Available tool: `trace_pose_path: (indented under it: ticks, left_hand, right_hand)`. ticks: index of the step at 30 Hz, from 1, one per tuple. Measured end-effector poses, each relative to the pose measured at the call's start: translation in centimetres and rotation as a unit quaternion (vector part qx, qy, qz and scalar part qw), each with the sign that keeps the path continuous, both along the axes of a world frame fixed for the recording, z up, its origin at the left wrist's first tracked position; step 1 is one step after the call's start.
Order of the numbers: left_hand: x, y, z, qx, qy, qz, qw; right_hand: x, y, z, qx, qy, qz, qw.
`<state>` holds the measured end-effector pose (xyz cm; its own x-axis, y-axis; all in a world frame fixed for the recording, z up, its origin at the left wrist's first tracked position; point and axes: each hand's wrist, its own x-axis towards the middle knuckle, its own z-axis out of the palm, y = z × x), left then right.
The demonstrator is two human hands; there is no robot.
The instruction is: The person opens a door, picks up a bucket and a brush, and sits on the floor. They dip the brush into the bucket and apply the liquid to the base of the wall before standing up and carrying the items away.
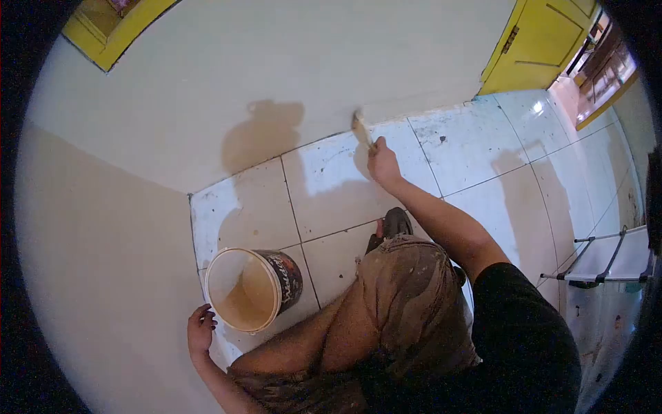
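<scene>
My right hand (383,164) is closed around the handle of a paintbrush (363,129). The bristles meet the bottom of the pale wall (331,69), right where it joins the tiled floor. Down at the left, my left hand (201,330) is beside the rim of a paint bucket (293,281), its fingers loosely bent and apart; whether they touch the rim is hard to see. Inside the bucket is beige paint (248,300), and its dark outer side carries printed lettering.
White floor tiles (345,259) with dark joints and specks run along the wall. A yellow door (545,41) stands at the upper right, and a yellow frame (103,48) at the upper left. A metal stepladder (607,255) is at the right. My bent legs (407,297) are below.
</scene>
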<state>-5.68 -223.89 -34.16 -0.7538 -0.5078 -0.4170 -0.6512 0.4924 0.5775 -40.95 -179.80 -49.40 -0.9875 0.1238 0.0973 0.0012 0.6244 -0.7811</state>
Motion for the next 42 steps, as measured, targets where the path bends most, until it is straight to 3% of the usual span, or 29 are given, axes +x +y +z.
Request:
trace_pose_path:
  ticks: [4, 8, 13, 16, 19, 20, 22, 24, 29, 31, 33, 37, 42]
  left_hand:
    - [0.4, -0.2, 0.2, -0.002, 0.001, 0.006, 1.0]
    - [0.4, -0.2, 0.1, 0.01, -0.006, -0.017, 1.0]
    - [0.7, -0.2, 0.5, 0.019, 0.012, -0.009, 1.0]
    - [0.8, -0.2, 0.7, 0.017, 0.012, -0.004, 1.0]
    - [0.8, -0.5, 0.9, 0.016, 0.015, -0.002, 1.0]
    - [0.6, -0.4, 1.0, 0.017, 0.017, -0.007, 1.0]
    - [0.8, -1.2, 0.6, 0.009, 0.027, -0.02, 0.999]
    - [0.4, -0.3, 1.6, -0.011, 0.018, -0.003, 1.0]
    - [0.5, -0.9, -0.1, -0.056, 0.017, -0.024, 0.998]
    - [0.0, -0.9, -0.5, -0.106, 0.018, -0.064, 0.992]
    - [-0.7, -0.5, -0.5, -0.133, 0.016, -0.074, 0.988]
    - [-1.3, -1.2, -1.8, -0.152, -0.053, -0.05, 0.986]
    - [-2.1, -2.1, -2.1, -0.157, -0.116, -0.02, 0.981]
  right_hand:
    - [1.7, -1.2, 2.2, 0.002, -0.039, 0.055, 0.998]
    - [0.0, 0.3, 0.8, 0.042, -0.036, 0.109, 0.992]
    - [-5.3, 7.8, -2.3, 0.125, 0.017, 0.056, 0.99]
    - [-6.3, 13.8, -4.0, 0.15, -0.02, 0.003, 0.988]
    - [-3.8, 15.9, -1.5, 0.231, 0.023, -0.006, 0.973]
    - [-3.6, 16.2, -1.4, 0.163, -0.027, -0.063, 0.984]
    - [-2.9, 15.9, -0.8, 0.148, 0.007, -0.086, 0.985]
    - [-1.6, 14.6, 0.8, 0.154, 0.024, -0.046, 0.987]
    - [-0.5, 5.8, 7.1, 0.131, 0.006, 0.06, 0.989]
    - [1.0, -0.5, 10.4, 0.111, 0.053, 0.195, 0.973]
    - [1.6, -6.1, 10.6, 0.17, 0.123, 0.245, 0.947]
    - [3.3, -17.9, 9.6, 0.161, 0.052, 0.337, 0.926]
    - [4.8, -30.9, 5.4, 0.155, 0.07, 0.354, 0.92]
